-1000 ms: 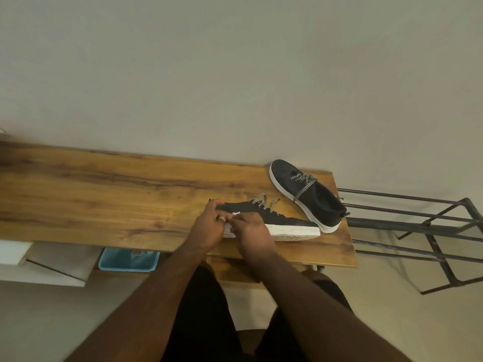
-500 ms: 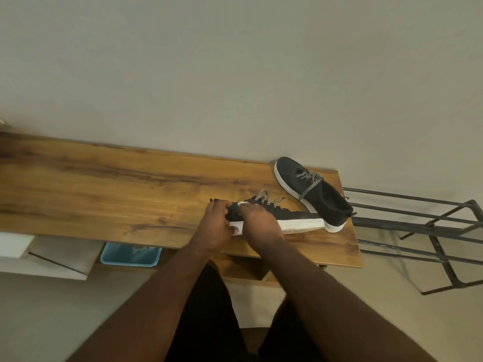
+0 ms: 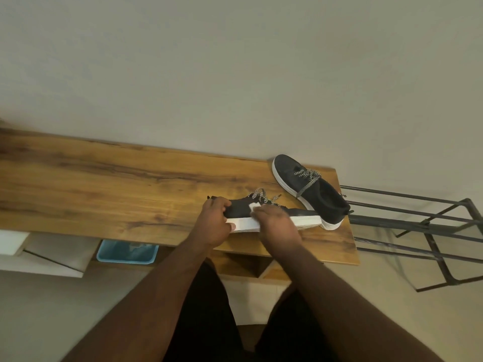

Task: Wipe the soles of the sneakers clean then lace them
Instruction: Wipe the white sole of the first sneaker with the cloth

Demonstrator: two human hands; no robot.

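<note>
Black canvas with a white rubber sole: the near sneaker (image 3: pixel 274 218) is tipped onto its side near the front edge of the wooden counter (image 3: pixel 117 194), sole wall turned toward the person, which puts the strip to be cleaned within easy reach. The left hand (image 3: pixel 214 226) grips the toe end, fingers curled over the upper and thumb against the white sole edge, likely to steady the shoe against the rubbing. The right hand (image 3: pixel 277 226), just beside the left and over the middle of the shoe, is curled around a small white wipe (image 3: pixel 254 206), only a corner of which shows beyond the fingers; how much of it touches the sole is hidden by the hand. The speckled laces (image 3: pixel 258 195) lie loose above both hands. The second sneaker (image 3: pixel 311 189) rests on its sole beyond the right hand, its heel at the counter's end beside a metal rack (image 3: pixel 418 223), probably waiting its turn. A blue tub (image 3: pixel 128 253) sits below the counter, down from the left hand.

Compared with a second ago, the right hand has travelled along the sole away from the toe, toward the heel, and the wipe's corner now peeks out above the upper. The left hand's grip on the toe looks unchanged. Wiping seems under way, lacing not yet begun.
</note>
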